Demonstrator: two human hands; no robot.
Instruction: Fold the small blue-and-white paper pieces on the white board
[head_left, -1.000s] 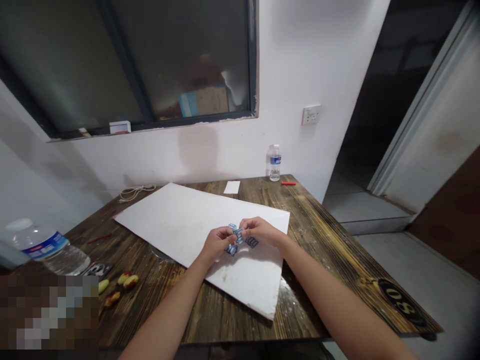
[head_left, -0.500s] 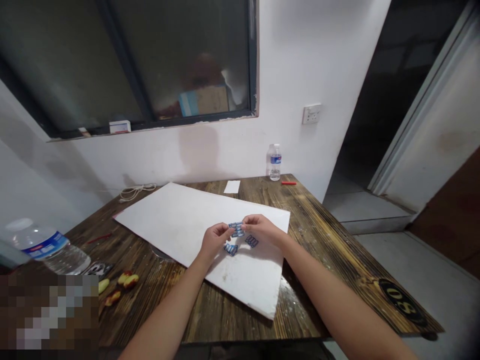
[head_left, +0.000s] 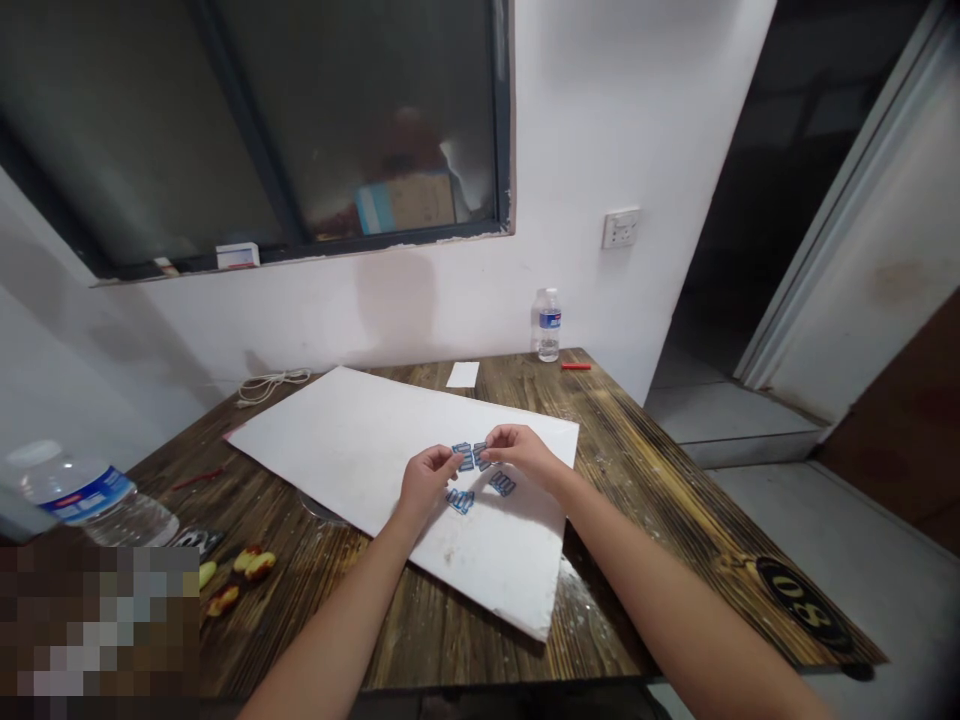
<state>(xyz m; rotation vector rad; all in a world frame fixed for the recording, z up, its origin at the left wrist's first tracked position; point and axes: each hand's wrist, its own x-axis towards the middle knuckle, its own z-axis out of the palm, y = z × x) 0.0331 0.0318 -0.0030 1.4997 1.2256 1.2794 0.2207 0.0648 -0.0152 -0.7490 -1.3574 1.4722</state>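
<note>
Between finger and thumb, my left hand [head_left: 426, 480] pinches a small blue slatted piece [head_left: 463, 457]. My right hand [head_left: 519, 447] pinches a similar blue slatted piece [head_left: 481, 454] close to it, with a narrow gap between the two. Beneath the hands lies a white board [head_left: 360, 430]. On it rest two more blue slatted pieces, one [head_left: 460, 501] below my left fingers and one [head_left: 501, 484] below my right. What exactly the pieces are is too small to make out.
A large water bottle [head_left: 94, 495] and some fruit [head_left: 253, 562] are at the left of the wooden table [head_left: 315, 590]. At the back are a cable [head_left: 271, 384], a white paper [head_left: 463, 375], a small water bottle [head_left: 549, 325] and a red stick [head_left: 577, 366].
The blue slatted piece that both hands held together is now in two parts, one in each hand, with a small gap between them. The pieces on the board stay put.
</note>
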